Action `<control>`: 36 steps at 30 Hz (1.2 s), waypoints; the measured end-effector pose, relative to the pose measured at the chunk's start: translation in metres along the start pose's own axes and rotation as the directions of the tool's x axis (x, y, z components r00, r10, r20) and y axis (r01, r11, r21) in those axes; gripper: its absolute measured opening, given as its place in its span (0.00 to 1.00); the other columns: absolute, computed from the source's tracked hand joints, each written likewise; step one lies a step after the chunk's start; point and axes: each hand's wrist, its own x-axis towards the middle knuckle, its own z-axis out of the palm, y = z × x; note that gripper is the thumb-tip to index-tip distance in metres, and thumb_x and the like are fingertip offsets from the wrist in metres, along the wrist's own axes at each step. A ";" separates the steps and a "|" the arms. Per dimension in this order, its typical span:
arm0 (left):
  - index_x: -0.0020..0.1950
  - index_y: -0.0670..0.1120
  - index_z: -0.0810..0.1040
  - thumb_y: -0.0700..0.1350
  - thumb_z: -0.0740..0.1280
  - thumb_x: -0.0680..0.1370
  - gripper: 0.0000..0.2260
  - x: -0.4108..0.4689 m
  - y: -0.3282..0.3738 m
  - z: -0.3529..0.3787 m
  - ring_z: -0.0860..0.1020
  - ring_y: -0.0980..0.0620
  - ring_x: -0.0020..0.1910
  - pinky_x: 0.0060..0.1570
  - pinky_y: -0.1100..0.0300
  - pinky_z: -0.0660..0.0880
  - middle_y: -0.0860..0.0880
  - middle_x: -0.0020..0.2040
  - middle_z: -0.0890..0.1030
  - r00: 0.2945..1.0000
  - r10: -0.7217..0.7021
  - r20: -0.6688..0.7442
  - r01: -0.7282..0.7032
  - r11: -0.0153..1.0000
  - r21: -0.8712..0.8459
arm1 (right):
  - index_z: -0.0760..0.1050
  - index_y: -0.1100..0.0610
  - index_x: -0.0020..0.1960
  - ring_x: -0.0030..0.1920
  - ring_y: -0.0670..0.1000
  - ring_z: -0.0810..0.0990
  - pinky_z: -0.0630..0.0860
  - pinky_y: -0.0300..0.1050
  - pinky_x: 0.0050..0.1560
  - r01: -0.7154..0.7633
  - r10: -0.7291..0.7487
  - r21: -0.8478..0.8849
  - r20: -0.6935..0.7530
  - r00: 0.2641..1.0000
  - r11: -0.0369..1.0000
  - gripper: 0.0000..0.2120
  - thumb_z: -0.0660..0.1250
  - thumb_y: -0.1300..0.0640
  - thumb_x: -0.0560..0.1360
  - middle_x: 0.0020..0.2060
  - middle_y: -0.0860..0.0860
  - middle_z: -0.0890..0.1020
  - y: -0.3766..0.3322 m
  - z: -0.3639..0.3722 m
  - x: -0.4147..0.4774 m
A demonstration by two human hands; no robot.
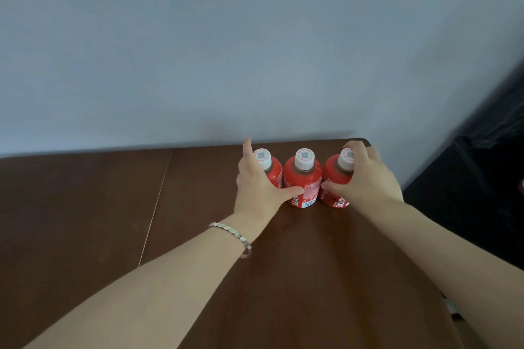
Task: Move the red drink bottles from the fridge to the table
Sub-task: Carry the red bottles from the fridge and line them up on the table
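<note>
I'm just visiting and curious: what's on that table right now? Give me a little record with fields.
bottles: three red bottles with white caps, upright in a row
left bottle: left hand wrapped around it
middle bottle: not gripped; left thumb touches it
right bottle: right hand wrapped around it
table: dark brown wood, against a wall
fridge: not in view
</note>
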 end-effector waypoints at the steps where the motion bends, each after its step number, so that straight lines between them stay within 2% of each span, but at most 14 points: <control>1: 0.76 0.53 0.43 0.48 0.81 0.61 0.57 0.000 0.001 0.002 0.60 0.48 0.73 0.70 0.49 0.63 0.47 0.73 0.59 1.000 0.007 -0.020 -0.007 1.000 0.000 | 0.63 0.52 0.67 0.58 0.59 0.75 0.75 0.52 0.54 -0.011 0.011 -0.003 -0.006 1.000 1.000 0.37 0.77 0.48 0.65 0.63 0.54 0.71 0.000 0.000 0.001; 8: 0.76 0.49 0.44 0.47 0.80 0.63 0.54 -0.005 0.002 0.001 0.62 0.48 0.72 0.71 0.50 0.62 0.46 0.75 0.56 0.998 -0.065 0.009 0.065 0.998 0.011 | 0.55 0.54 0.73 0.63 0.60 0.73 0.73 0.53 0.58 -0.041 0.046 -0.051 0.100 0.994 0.998 0.43 0.76 0.51 0.67 0.67 0.55 0.69 -0.005 -0.005 0.001; 10: 0.76 0.45 0.40 0.47 0.77 0.67 0.52 -0.010 0.007 -0.004 0.63 0.44 0.72 0.69 0.51 0.63 0.43 0.76 0.53 0.972 -0.209 0.110 0.191 0.969 0.157 | 0.46 0.55 0.76 0.66 0.59 0.71 0.72 0.54 0.60 -0.070 0.093 -0.119 0.197 0.976 0.990 0.50 0.77 0.54 0.67 0.70 0.55 0.66 -0.009 -0.012 0.000; 12: 0.76 0.40 0.41 0.48 0.73 0.72 0.47 -0.021 0.014 -0.013 0.67 0.42 0.69 0.67 0.52 0.67 0.39 0.74 0.59 0.899 -0.385 0.207 0.281 0.872 0.401 | 0.37 0.57 0.77 0.67 0.58 0.71 0.72 0.53 0.60 -0.106 0.158 -0.220 0.233 0.959 0.970 0.53 0.75 0.58 0.69 0.70 0.56 0.66 -0.013 -0.019 -0.006; 14: 0.75 0.36 0.49 0.50 0.68 0.75 0.39 -0.039 0.026 -0.024 0.71 0.44 0.66 0.62 0.56 0.71 0.41 0.69 0.68 0.826 -0.473 0.308 0.215 0.768 0.603 | 0.37 0.60 0.77 0.66 0.58 0.72 0.72 0.52 0.58 -0.167 0.219 -0.253 0.194 0.956 0.953 0.46 0.68 0.62 0.74 0.68 0.57 0.68 -0.015 -0.026 -0.015; 15: 0.74 0.37 0.55 0.50 0.66 0.76 0.34 -0.048 0.032 -0.030 0.73 0.46 0.63 0.58 0.58 0.71 0.42 0.67 0.71 0.801 -0.474 0.366 0.138 0.741 0.657 | 0.42 0.61 0.77 0.65 0.58 0.74 0.73 0.51 0.58 -0.180 0.231 -0.253 0.186 0.955 0.951 0.40 0.65 0.61 0.75 0.67 0.58 0.70 -0.015 -0.030 -0.021; 18: 0.69 0.42 0.67 0.52 0.62 0.78 0.23 -0.077 0.054 -0.048 0.75 0.48 0.60 0.54 0.58 0.71 0.46 0.63 0.74 0.787 -0.376 0.489 -0.086 0.717 0.691 | 0.67 0.57 0.66 0.56 0.56 0.79 0.75 0.48 0.52 -0.039 0.135 -0.307 0.299 0.945 0.951 0.20 0.63 0.54 0.75 0.58 0.55 0.78 -0.022 -0.050 -0.049; 20: 0.68 0.44 0.68 0.52 0.61 0.79 0.21 -0.097 0.072 -0.063 0.74 0.47 0.60 0.57 0.55 0.72 0.47 0.63 0.74 0.813 -0.283 0.509 -0.184 0.704 0.686 | 0.71 0.56 0.62 0.54 0.54 0.79 0.78 0.47 0.53 0.082 0.070 -0.363 0.387 0.919 0.928 0.17 0.62 0.52 0.76 0.56 0.54 0.78 -0.029 -0.068 -0.075; 22: 0.66 0.44 0.70 0.52 0.59 0.79 0.19 -0.114 0.091 -0.074 0.74 0.47 0.60 0.57 0.55 0.71 0.47 0.62 0.74 0.827 -0.198 0.526 -0.253 0.705 0.663 | 0.71 0.55 0.64 0.56 0.53 0.78 0.77 0.47 0.56 0.150 0.041 -0.395 0.434 0.900 0.906 0.17 0.63 0.51 0.76 0.58 0.53 0.77 -0.037 -0.083 -0.100; 24: 0.61 0.44 0.73 0.51 0.59 0.79 0.15 -0.133 0.111 -0.087 0.75 0.47 0.57 0.54 0.55 0.71 0.47 0.56 0.77 0.836 -0.104 0.539 -0.315 0.713 0.627 | 0.71 0.53 0.65 0.59 0.52 0.76 0.75 0.46 0.57 0.164 0.041 -0.401 0.455 0.890 0.901 0.18 0.63 0.51 0.76 0.61 0.51 0.76 -0.048 -0.102 -0.131; 26: 0.56 0.43 0.75 0.50 0.59 0.79 0.13 -0.152 0.130 -0.101 0.76 0.46 0.53 0.49 0.56 0.70 0.48 0.48 0.76 0.837 -0.012 0.547 -0.389 0.690 0.610 | 0.70 0.52 0.66 0.61 0.52 0.75 0.74 0.46 0.58 0.133 0.076 -0.412 0.452 0.889 0.901 0.18 0.62 0.50 0.77 0.62 0.51 0.75 -0.055 -0.121 -0.166; 29: 0.56 0.43 0.74 0.50 0.59 0.79 0.13 -0.182 0.150 -0.114 0.76 0.45 0.53 0.50 0.56 0.70 0.46 0.51 0.76 0.813 0.095 0.575 -0.485 0.658 0.576 | 0.70 0.54 0.66 0.62 0.53 0.74 0.73 0.47 0.59 0.072 0.117 -0.432 0.395 0.911 0.899 0.19 0.61 0.50 0.78 0.63 0.52 0.75 -0.060 -0.148 -0.222; 32: 0.56 0.43 0.76 0.51 0.59 0.79 0.14 -0.226 0.171 -0.121 0.76 0.45 0.53 0.52 0.55 0.72 0.46 0.54 0.77 0.738 0.213 0.641 -0.626 0.571 0.532 | 0.72 0.58 0.66 0.63 0.55 0.74 0.72 0.47 0.59 -0.031 0.173 -0.424 0.301 0.938 0.905 0.18 0.60 0.51 0.79 0.63 0.53 0.75 -0.064 -0.176 -0.292; 36: 0.56 0.45 0.75 0.51 0.59 0.79 0.13 -0.311 0.204 -0.113 0.77 0.45 0.51 0.45 0.56 0.71 0.46 0.54 0.78 0.571 0.330 0.751 -0.797 0.443 0.411 | 0.73 0.58 0.65 0.62 0.57 0.74 0.72 0.48 0.62 -0.227 0.306 -0.405 0.142 0.941 0.886 0.18 0.60 0.51 0.78 0.63 0.54 0.76 -0.052 -0.213 -0.398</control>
